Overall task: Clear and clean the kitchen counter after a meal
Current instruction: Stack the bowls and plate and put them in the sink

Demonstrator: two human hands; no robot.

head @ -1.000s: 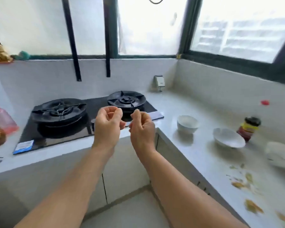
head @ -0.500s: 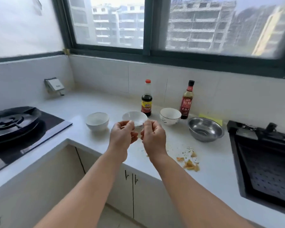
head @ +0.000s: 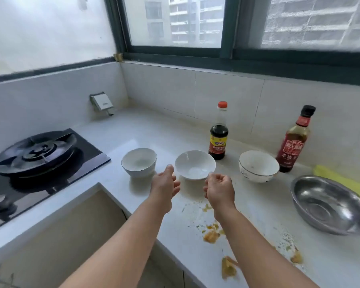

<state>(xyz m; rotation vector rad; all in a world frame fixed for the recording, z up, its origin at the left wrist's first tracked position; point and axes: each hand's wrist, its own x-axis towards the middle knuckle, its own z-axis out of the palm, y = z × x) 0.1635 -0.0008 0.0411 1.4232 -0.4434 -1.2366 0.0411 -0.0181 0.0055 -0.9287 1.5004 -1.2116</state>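
On worktop [head: 146, 129] nothing cleared yet: three bowls [head: 195, 164], steel basin [head: 330, 204], two bottles [head: 218, 132] and food scraps [head: 212, 235] remain, left hand [head: 164, 187] spread, right hand [head: 219, 191] loosely curled, both empty near middle bowl.

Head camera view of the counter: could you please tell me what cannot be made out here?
- Steel basin: its right rim is cut off by the frame edge.
- Yellow cloth: partly hidden behind the basin.
- Red-label bottle: motion blur makes its label unreadable.
- Right hand: seen from the back, so its curled fingers may hide something.
- Stove: cut off at the left edge.
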